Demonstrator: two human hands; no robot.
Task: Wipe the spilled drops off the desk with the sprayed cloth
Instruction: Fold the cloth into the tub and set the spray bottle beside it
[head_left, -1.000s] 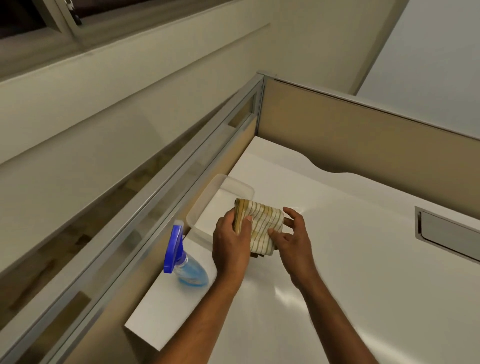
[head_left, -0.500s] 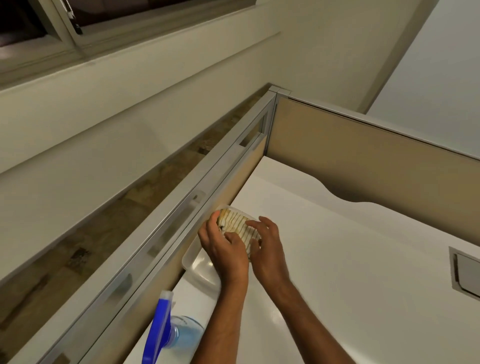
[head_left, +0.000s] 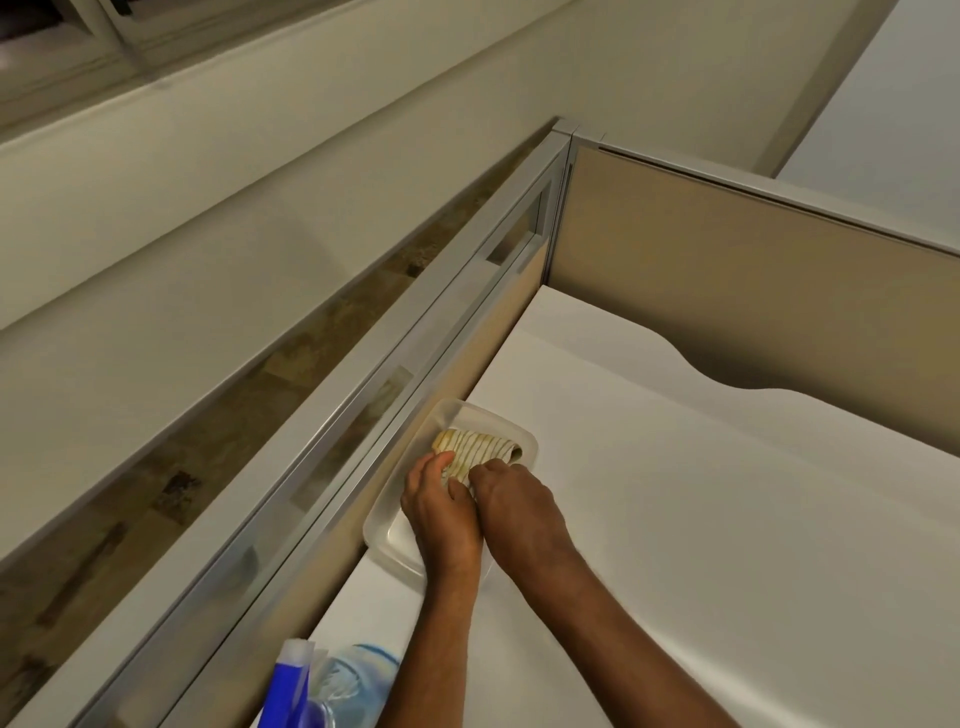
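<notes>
A folded cream cloth with dark stripes (head_left: 475, 453) lies inside a shallow translucent plastic tray (head_left: 387, 525) on the white desk (head_left: 701, 519), against the left partition. My left hand (head_left: 439, 512) and my right hand (head_left: 511, 501) both pinch the near edge of the cloth, knuckles up, fingers closed on the fabric. The far half of the cloth rests on the tray floor. No drops are visible on the desk surface.
A spray bottle with a blue trigger head and pale blue liquid (head_left: 322, 686) stands at the desk's near left corner, close to my left forearm. A grey-framed partition (head_left: 395, 384) runs along the left and a beige panel (head_left: 753, 280) closes the back.
Both hands carried the cloth from above the desk leftward and down into the tray. The view has tilted, so the spray bottle now sits at the bottom edge.
</notes>
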